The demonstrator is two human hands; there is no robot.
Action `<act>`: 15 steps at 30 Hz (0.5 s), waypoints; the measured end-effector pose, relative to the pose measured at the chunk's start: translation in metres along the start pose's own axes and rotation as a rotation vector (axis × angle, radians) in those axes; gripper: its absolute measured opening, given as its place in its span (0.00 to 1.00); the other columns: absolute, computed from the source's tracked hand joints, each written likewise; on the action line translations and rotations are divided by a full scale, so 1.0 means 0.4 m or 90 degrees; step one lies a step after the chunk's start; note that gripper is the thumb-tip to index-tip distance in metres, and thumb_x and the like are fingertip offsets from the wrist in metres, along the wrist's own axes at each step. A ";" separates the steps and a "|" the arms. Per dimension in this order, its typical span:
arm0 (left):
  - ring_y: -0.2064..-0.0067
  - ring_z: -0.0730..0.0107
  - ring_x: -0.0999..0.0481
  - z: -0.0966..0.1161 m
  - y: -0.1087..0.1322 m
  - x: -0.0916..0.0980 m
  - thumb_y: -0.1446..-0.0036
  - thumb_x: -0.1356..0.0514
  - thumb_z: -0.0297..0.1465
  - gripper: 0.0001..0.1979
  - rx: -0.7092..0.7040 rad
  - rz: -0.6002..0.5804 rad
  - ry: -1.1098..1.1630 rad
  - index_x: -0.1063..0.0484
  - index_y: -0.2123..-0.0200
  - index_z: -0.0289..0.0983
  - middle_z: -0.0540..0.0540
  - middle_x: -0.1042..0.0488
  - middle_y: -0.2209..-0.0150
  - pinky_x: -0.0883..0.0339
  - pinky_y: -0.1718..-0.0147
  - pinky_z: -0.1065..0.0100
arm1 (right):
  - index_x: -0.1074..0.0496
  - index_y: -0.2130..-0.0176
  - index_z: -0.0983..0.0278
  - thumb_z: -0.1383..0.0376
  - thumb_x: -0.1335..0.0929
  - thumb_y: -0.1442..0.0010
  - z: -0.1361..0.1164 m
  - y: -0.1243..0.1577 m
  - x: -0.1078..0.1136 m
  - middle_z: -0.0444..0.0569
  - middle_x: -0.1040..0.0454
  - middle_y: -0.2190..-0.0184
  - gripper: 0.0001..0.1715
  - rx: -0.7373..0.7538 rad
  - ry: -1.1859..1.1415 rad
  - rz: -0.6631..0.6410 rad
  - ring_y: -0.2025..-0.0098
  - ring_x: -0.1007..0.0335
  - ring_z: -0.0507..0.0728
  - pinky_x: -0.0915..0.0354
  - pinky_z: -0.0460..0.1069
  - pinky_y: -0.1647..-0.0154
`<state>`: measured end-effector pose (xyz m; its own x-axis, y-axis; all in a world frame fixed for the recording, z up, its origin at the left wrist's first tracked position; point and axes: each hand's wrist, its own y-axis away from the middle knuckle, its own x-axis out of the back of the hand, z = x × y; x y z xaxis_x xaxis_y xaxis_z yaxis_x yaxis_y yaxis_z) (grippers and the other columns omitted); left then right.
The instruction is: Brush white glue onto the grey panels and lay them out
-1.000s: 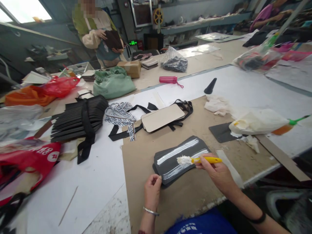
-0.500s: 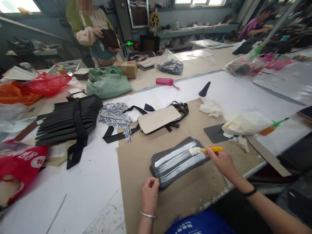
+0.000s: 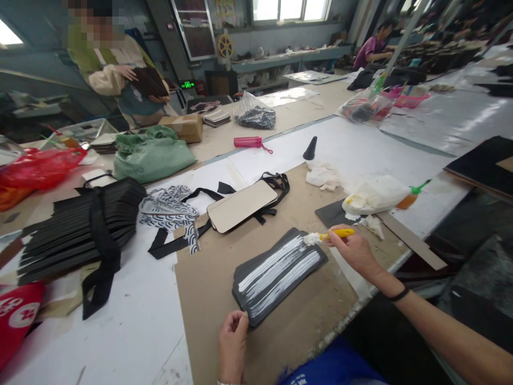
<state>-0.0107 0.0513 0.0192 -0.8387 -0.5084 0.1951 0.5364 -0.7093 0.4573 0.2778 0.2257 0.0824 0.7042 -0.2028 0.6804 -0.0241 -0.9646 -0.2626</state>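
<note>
A small stack of dark grey rounded panels (image 3: 276, 275) lies on a brown cardboard sheet (image 3: 208, 289), its top panel streaked with white glue. My right hand (image 3: 352, 248) is closed on a yellow-handled brush (image 3: 331, 235); the glue-laden bristles rest at the panel's far right end. My left hand (image 3: 231, 342) is closed, pinching the near left corner of the stack.
A beige panel with black straps (image 3: 242, 205) lies beyond the cardboard. A tied bundle of black panels (image 3: 80, 227) sits left, a glue-smeared bottle (image 3: 380, 195) right. Green bag (image 3: 152, 155), pink bottle (image 3: 248, 141), black cone (image 3: 310, 148). A person (image 3: 116, 80) stands across the table holding dark pieces.
My right hand has brushed more white strokes across the top panel and moved the brush from its middle to its far right end. My left hand kept its hold; the camera swung right.
</note>
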 end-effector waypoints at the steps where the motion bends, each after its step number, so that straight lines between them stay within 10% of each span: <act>1: 0.74 0.71 0.38 0.000 0.000 0.002 0.68 0.37 0.51 0.23 -0.005 0.003 0.000 0.32 0.80 0.35 0.52 0.36 0.81 0.41 0.71 0.69 | 0.31 0.73 0.61 0.54 0.40 0.45 0.001 0.003 -0.002 0.50 0.26 0.70 0.16 0.001 -0.008 -0.014 0.66 0.28 0.58 0.33 0.52 0.62; 10: 0.76 0.75 0.40 0.037 0.026 0.006 0.63 0.38 0.45 0.18 -0.069 0.039 0.036 0.34 0.81 0.36 0.54 0.39 0.82 0.44 0.76 0.71 | 0.30 0.74 0.61 0.47 0.41 0.46 0.003 0.053 0.073 0.52 0.26 0.69 0.24 0.000 0.056 0.001 0.64 0.28 0.62 0.32 0.57 0.62; 15: 0.78 0.78 0.41 0.076 0.036 0.087 0.58 0.40 0.37 0.11 -0.132 0.077 0.070 0.35 0.80 0.36 0.55 0.39 0.82 0.46 0.77 0.74 | 0.30 0.76 0.54 0.45 0.39 0.49 -0.031 0.075 0.086 0.52 0.25 0.71 0.20 -0.048 0.050 -0.018 0.61 0.29 0.66 0.33 0.62 0.61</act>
<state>-0.0350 0.0381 0.0588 -0.7579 -0.6378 0.1368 0.6497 -0.7190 0.2468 0.2925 0.1876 0.1061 0.6483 -0.1854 0.7385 -0.0612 -0.9795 -0.1921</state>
